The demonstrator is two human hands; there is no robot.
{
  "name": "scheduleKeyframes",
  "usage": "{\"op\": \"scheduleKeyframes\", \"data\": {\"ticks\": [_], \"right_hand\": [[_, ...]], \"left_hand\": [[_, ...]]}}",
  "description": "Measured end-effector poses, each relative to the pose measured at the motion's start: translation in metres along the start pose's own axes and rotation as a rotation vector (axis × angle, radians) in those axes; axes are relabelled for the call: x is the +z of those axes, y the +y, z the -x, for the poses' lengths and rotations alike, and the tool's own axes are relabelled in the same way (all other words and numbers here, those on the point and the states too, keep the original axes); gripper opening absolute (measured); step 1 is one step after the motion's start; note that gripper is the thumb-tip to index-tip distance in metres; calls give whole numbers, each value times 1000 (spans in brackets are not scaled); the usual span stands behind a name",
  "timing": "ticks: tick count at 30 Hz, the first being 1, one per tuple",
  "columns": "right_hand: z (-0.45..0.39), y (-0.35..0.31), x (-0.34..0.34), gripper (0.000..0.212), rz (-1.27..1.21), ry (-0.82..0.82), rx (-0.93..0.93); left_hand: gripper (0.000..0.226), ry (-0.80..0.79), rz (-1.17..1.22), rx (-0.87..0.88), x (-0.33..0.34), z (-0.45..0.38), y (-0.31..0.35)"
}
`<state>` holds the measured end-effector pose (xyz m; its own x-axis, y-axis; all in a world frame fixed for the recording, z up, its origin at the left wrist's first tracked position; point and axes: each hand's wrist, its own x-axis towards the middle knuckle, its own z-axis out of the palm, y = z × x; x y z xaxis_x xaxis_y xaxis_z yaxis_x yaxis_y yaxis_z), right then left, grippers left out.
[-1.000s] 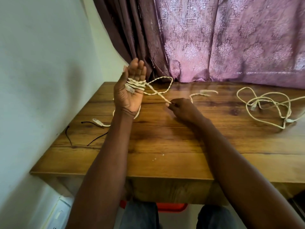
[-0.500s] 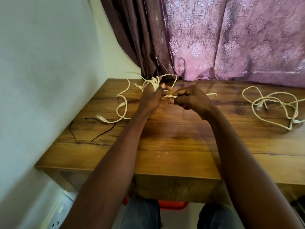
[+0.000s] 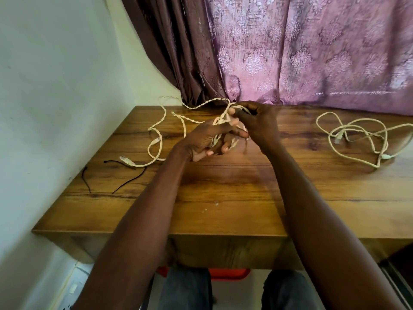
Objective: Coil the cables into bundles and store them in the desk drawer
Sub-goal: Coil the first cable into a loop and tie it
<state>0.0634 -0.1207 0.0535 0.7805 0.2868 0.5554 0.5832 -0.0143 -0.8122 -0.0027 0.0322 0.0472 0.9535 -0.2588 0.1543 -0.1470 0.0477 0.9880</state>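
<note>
The room is bright with soft daylight. Light comes through the pink curtain (image 3: 312, 52) at the back and makes it glow. The tabletop (image 3: 223, 186) shines a little in the middle. Soft shadows lie under the arms. The picture bends at the edges, so the wall (image 3: 55, 86) leans. The left hand (image 3: 207, 139) and right hand (image 3: 259, 121) look a bit blurry.

A twisted cream cable (image 3: 162, 121) trails leftward across the desk; another cream cable (image 3: 357, 135) lies tangled right.
</note>
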Motion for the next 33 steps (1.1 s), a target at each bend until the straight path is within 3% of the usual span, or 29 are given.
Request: {"op": "scheduleKeyframes", "data": {"ticks": [2, 4, 8, 10, 14, 16, 18, 20, 24, 26, 33], "right_hand": [[0, 5, 2, 21, 40, -12, -20], [0, 14, 4, 40, 149, -1, -45], [1, 34, 13, 30, 363, -143, 9], [3, 36, 18, 21, 432, -257, 9], [8, 32, 16, 18, 611, -507, 91], [10, 25, 16, 15, 554, -558, 123], [10, 17, 19, 13, 497, -579, 148], [12, 6, 20, 15, 496, -593, 126], [16, -17, 12, 15, 253, -517, 75], [15, -22, 5, 14, 91, -478, 96], [1, -11, -18, 20, -370, -330, 177]], "left_hand": [[28, -83, 148, 55, -6, 2, 1], [27, -85, 334, 130, -8, 4, 5], [32, 0, 705, 318, -13, 0, 10], [34, 106, 768, 391, -16, -2, 11], [25, 500, 661, 514, -27, -5, 12], [16, 666, 480, 468, -32, -5, 10], [25, 766, 231, 339, -29, -7, 5], [35, 785, 23, 243, -22, -8, 1], [10, 725, -224, 245, -14, -9, -7], [23, 739, -329, 194, -12, -7, -7], [43, 555, -228, 53, -9, -11, -9]]}}
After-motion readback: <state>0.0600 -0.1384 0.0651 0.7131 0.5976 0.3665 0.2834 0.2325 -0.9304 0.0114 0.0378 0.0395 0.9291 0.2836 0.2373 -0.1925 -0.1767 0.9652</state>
